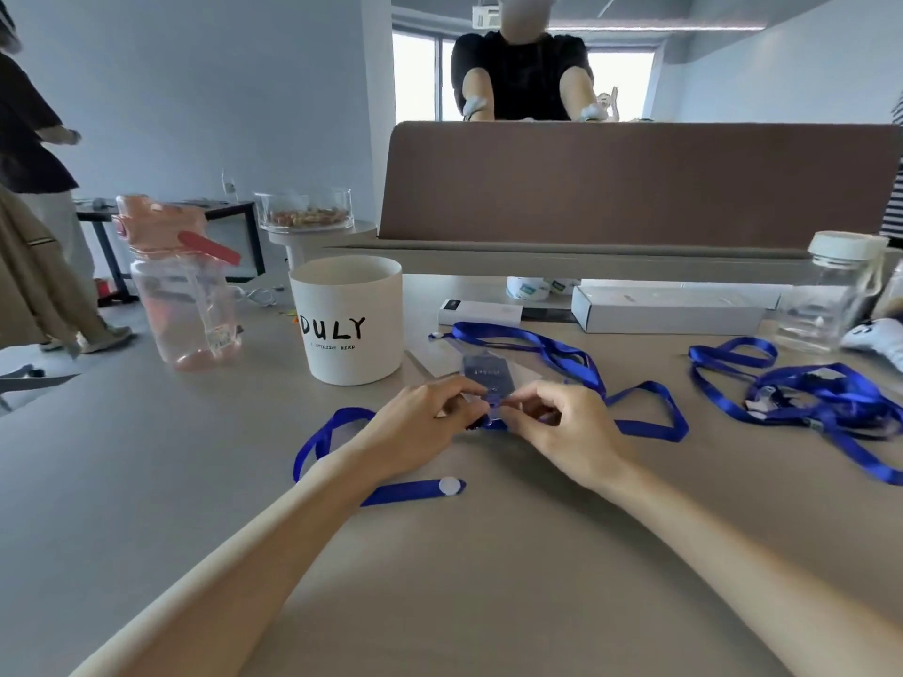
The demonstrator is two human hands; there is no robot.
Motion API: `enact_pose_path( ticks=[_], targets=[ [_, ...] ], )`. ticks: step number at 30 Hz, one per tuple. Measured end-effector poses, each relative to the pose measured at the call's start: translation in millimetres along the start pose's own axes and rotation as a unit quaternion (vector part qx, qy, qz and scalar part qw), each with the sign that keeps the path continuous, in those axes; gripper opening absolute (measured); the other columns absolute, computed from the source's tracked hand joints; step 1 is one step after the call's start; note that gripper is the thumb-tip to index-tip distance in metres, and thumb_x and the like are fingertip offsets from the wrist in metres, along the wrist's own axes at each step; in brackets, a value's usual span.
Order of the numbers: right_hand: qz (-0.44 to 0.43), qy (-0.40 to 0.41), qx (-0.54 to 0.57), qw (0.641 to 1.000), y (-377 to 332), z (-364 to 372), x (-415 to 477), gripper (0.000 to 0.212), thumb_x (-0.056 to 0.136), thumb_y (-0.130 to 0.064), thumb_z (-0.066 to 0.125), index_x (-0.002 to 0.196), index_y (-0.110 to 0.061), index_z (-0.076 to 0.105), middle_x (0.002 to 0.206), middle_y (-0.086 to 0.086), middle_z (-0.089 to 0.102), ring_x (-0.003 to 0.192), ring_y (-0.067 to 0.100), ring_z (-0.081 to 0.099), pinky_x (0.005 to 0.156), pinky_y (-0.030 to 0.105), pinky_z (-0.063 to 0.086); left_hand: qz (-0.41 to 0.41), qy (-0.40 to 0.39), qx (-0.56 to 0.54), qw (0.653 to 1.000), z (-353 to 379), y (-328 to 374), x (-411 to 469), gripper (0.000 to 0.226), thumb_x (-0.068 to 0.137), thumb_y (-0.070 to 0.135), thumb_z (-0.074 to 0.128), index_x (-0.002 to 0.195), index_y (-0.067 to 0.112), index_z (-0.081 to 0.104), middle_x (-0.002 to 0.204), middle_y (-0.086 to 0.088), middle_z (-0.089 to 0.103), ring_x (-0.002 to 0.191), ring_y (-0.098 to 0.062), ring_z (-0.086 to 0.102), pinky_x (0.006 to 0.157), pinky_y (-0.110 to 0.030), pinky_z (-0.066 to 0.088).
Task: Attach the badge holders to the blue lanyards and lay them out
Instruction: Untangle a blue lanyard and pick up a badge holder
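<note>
Pinching the near end of a badge holder (484, 375) that points straight away, left hand (426, 421) and right hand (567, 432) meet, curled, beside the white cup (348, 319).

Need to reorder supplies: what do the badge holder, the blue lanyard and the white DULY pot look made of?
Badge holder: clear flexible plastic, likely vinyl; glossy and see-through. Blue lanyard: flat woven ribbon, probably polyester, with a satin sheen. White pot: smooth, matte, opaque; ceramic or plastic, cannot tell.
</note>
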State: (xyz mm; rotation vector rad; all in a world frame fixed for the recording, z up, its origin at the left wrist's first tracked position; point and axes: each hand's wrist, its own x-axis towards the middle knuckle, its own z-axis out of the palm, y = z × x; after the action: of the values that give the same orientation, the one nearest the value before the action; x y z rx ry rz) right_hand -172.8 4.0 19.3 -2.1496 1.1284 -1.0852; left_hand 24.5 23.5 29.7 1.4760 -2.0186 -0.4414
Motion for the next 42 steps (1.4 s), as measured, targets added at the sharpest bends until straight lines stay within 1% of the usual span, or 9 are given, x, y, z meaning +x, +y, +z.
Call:
enact_pose_path(
  ticks=[6, 10, 15, 19, 25, 29, 34, 37, 42],
  targets=[
    [-0.013, 0.018, -0.006, 1.000, 1.7, 5.1, -5.2, 0.005, 0.086, -0.025, 0.073, 0.088, -0.022, 0.077, 0.079, -0.011, 0.074, 0.078, 0.002, 0.067, 0.070, 0.011, 0.048, -0.008, -0.014, -0.001, 1.000, 9.2, -1.8, -4.4, 0.020, 0.094, 0.035, 0.057, 0.081, 0.026, 0.069, 0.078, 0.009, 0.067, 0.076, -0.007, 0.059, 0.073, -0.024, 0.047],
    [0.002, 0.032, -0.018, 0.999, 4.3, 2.0, -5.5, 0.007, 0.088, -0.025, 0.071, 0.090, -0.021, 0.076, 0.080, -0.011, 0.074, 0.080, 0.000, 0.066, 0.070, 0.009, 0.047, -0.014, -0.021, -0.043, 0.999, 11.4, -4.6, -8.2, 0.017, 0.092, 0.037, 0.060, 0.086, 0.024, 0.070, 0.082, 0.008, 0.070, 0.080, -0.007, 0.061, 0.075, -0.020, 0.045],
    [-0.009, -0.007, -0.074, 0.997, 0.9, 6.3, -0.5, 0.059, 0.101, -0.048, 0.029, 0.116, -0.007, 0.067, 0.124, -0.001, 0.065, 0.112, -0.020, 0.042, 0.096, 0.000, 0.024, -0.033, 0.034, -0.050, 0.998, 14.1, -5.9, -4.3, 0.014, 0.093, 0.029, 0.056, 0.084, 0.023, 0.065, 0.080, 0.010, 0.067, 0.078, -0.005, 0.059, 0.073, -0.019, 0.044],
    [0.064, -0.080, -0.201, 0.974, 13.3, 13.1, 11.1, 0.060, 0.100, -0.055, 0.012, 0.141, -0.032, 0.049, 0.159, -0.004, 0.029, 0.149, 0.009, 0.013, 0.119, 0.037, 0.008, -0.090, 0.103, -0.070, 0.988, 13.6, -9.5, 1.2, 0.018, 0.093, 0.029, 0.048, 0.085, 0.016, 0.059, 0.083, 0.001, 0.064, 0.077, -0.018, 0.057, 0.071, -0.030, 0.045],
    [0.126, -0.063, -0.200, 0.970, 10.8, 18.2, 21.6, 0.052, 0.099, -0.055, 0.015, 0.074, -0.030, 0.053, 0.119, 0.002, 0.058, 0.129, 0.023, 0.042, 0.109, 0.049, 0.023, -0.133, 0.074, -0.086, 0.985, 14.6, -14.4, 6.2, 0.019, 0.095, 0.031, 0.045, 0.081, 0.023, 0.055, 0.071, 0.007, 0.059, 0.067, -0.014, 0.049, 0.063, -0.031, 0.038],
    [0.156, -0.032, -0.141, 0.977, 12.8, 16.4, 24.8, 0.062, 0.102, -0.049, 0.019, 0.101, -0.009, 0.067, 0.111, 0.001, 0.063, 0.116, 0.016, 0.045, 0.098, 0.038, 0.020, -0.148, 0.086, -0.115, 0.978, 13.5, -17.6, 8.8, 0.018, 0.093, 0.030, 0.045, 0.081, 0.024, 0.057, 0.070, 0.005, 0.059, 0.065, -0.013, 0.048, 0.062, -0.032, 0.036],
    [0.164, -0.025, -0.195, 0.967, 14.7, 21.1, 25.4, 0.043, 0.100, -0.053, 0.025, 0.076, -0.030, 0.053, 0.109, -0.005, 0.058, 0.122, 0.018, 0.041, 0.105, 0.045, 0.021, -0.156, 0.074, -0.116, 0.978, 17.8, -19.7, 12.7, 0.017, 0.094, 0.032, 0.048, 0.081, 0.025, 0.057, 0.067, 0.007, 0.060, 0.066, -0.016, 0.053, 0.065, -0.033, 0.043],
    [0.165, -0.013, -0.150, 0.975, 14.5, 19.5, 25.8, 0.044, 0.101, -0.048, 0.030, 0.086, -0.024, 0.064, 0.100, -0.006, 0.061, 0.114, 0.017, 0.046, 0.096, 0.038, 0.021, -0.161, 0.080, -0.103, 0.978, 19.9, -21.6, 15.0, 0.015, 0.092, 0.035, 0.048, 0.084, 0.029, 0.060, 0.087, 0.008, 0.071, 0.086, -0.017, 0.064, 0.081, -0.038, 0.050],
    [0.179, 0.002, -0.070, 0.981, 9.3, 14.8, 24.0, 0.039, 0.102, -0.044, 0.036, 0.093, -0.028, 0.071, 0.095, -0.004, 0.068, 0.100, 0.013, 0.052, 0.096, 0.035, 0.020, -0.171, 0.074, -0.075, 0.980, 20.2, -20.4, 19.1, 0.014, 0.092, 0.032, 0.051, 0.081, 0.031, 0.060, 0.083, 0.009, 0.064, 0.086, -0.017, 0.059, 0.083, -0.036, 0.046]
  ],
)
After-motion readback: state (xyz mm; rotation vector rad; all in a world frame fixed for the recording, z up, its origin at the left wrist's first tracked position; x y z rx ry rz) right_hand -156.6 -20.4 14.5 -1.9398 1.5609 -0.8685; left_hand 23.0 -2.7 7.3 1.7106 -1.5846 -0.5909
